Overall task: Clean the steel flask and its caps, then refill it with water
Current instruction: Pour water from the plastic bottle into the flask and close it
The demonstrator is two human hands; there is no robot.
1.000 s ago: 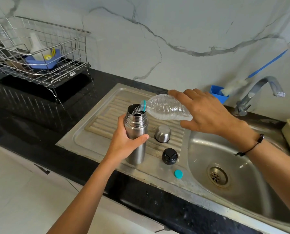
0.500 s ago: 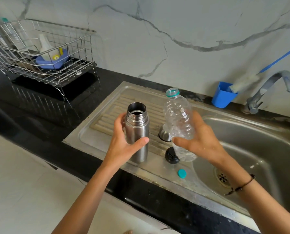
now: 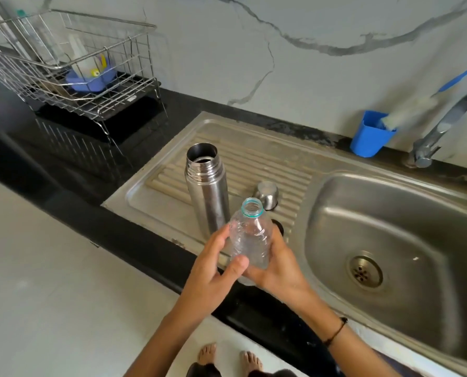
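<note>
The steel flask (image 3: 206,186) stands upright and uncapped on the sink's ribbed drainboard (image 3: 256,161), with no hand on it. In front of it, both hands hold a clear, empty-looking plastic bottle (image 3: 250,238), upright with its mouth open. My left hand (image 3: 213,268) curls round its left side, thumb across the front. From the right and below, my right hand (image 3: 277,265) grips it. The flask's steel cup cap (image 3: 267,194) sits mouth down just behind the bottle. Its black inner cap (image 3: 279,227) peeks out beside my right hand.
The sink basin (image 3: 390,227) with its drain lies to the right, the tap (image 3: 441,126) behind it. A blue cup (image 3: 369,134) holding a brush stands at the wall. A wire dish rack (image 3: 72,69) occupies the black counter at the left.
My left hand let go of the flask and took hold of the bottle. The bottle, tipped over the flask's mouth a second ago, is now upright and nearer me.
</note>
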